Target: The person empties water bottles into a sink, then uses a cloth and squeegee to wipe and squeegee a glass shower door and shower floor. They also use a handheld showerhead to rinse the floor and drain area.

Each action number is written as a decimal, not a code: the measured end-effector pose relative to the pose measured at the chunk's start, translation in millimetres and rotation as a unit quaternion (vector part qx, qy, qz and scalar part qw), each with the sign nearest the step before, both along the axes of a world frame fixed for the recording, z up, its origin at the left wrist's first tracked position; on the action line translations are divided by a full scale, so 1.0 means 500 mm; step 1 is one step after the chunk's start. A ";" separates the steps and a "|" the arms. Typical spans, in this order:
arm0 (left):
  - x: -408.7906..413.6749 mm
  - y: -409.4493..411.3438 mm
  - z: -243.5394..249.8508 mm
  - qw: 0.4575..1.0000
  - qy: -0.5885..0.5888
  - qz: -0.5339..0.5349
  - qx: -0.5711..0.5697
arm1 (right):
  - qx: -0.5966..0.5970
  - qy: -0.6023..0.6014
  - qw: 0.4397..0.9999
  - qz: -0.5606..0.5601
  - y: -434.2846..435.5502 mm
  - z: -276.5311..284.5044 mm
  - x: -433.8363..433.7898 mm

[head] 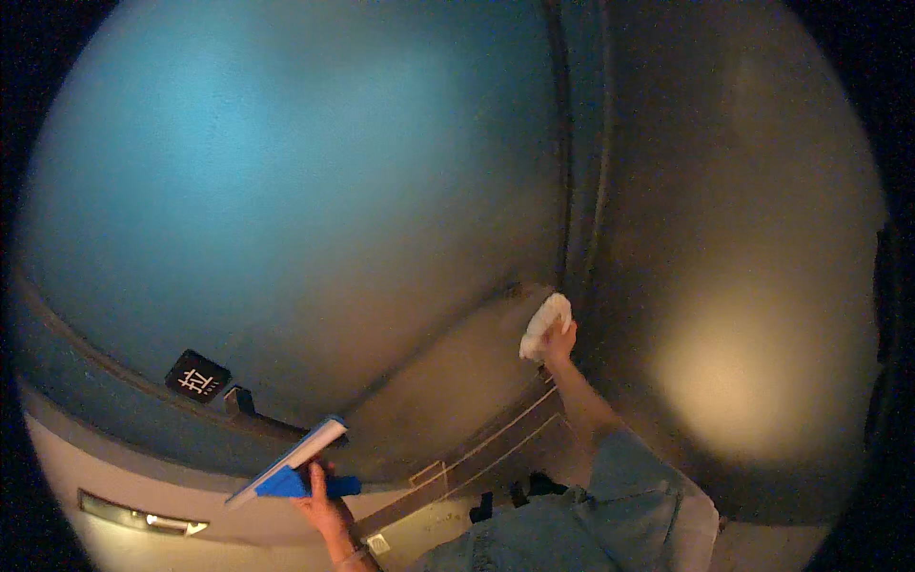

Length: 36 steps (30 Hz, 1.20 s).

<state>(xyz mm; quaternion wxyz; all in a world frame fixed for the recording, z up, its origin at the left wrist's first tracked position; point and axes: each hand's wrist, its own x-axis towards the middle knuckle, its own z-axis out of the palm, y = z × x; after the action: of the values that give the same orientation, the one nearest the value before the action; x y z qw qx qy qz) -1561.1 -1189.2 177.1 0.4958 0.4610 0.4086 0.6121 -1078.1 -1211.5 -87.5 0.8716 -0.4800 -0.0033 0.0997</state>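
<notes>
My left hand, low and left of centre, grips the blue handle of a window squeegee, whose long pale blade slants up to the right. Right of centre, my right hand holds a bunched white cloth at the lower right corner of a large door panel, near its dark vertical edge. Whether the cloth presses on the surface is hard to tell. The panel looks smooth, with a bluish glow at its upper left.
A black pull sign and a dark door handle sit at the panel's lower left. A dark wall or panel stands to the right. At the lower left, a recessed fitting lies in a pale surface.
</notes>
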 end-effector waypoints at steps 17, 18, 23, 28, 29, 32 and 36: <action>-0.608 -0.332 -0.051 0.848 0.169 0.494 0.094 | 0.102 -0.240 0.907 0.332 -0.012 0.639 -0.828; -0.685 -0.358 -0.048 0.807 0.158 0.564 0.070 | 0.127 -0.248 0.877 0.392 -0.020 0.640 -0.884; -1.115 -0.449 -0.055 0.704 0.240 0.663 0.086 | 0.301 -0.277 0.715 0.567 -0.043 0.766 -1.308; -1.503 -0.498 -0.038 0.698 0.297 0.649 0.052 | 0.452 -0.366 0.656 0.481 -0.149 1.054 -1.812; -1.551 -0.490 -0.001 0.676 0.329 0.656 0.057 | 0.486 -0.385 0.661 0.423 -0.181 1.139 -1.903; -1.527 -0.511 -0.041 0.714 0.271 0.637 0.101 | 0.559 -0.336 0.649 0.393 -0.277 1.281 -2.031; -1.472 -0.462 -0.001 0.675 0.300 0.671 0.065 | 0.553 -0.293 0.732 0.269 -0.271 1.448 -2.105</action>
<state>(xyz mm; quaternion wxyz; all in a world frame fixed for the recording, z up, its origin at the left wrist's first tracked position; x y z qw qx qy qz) -2297.4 -1420.3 176.5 -0.2285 0.2532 0.6943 0.6337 -2130.8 -1347.0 636.2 0.8757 0.1027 -0.4418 0.1653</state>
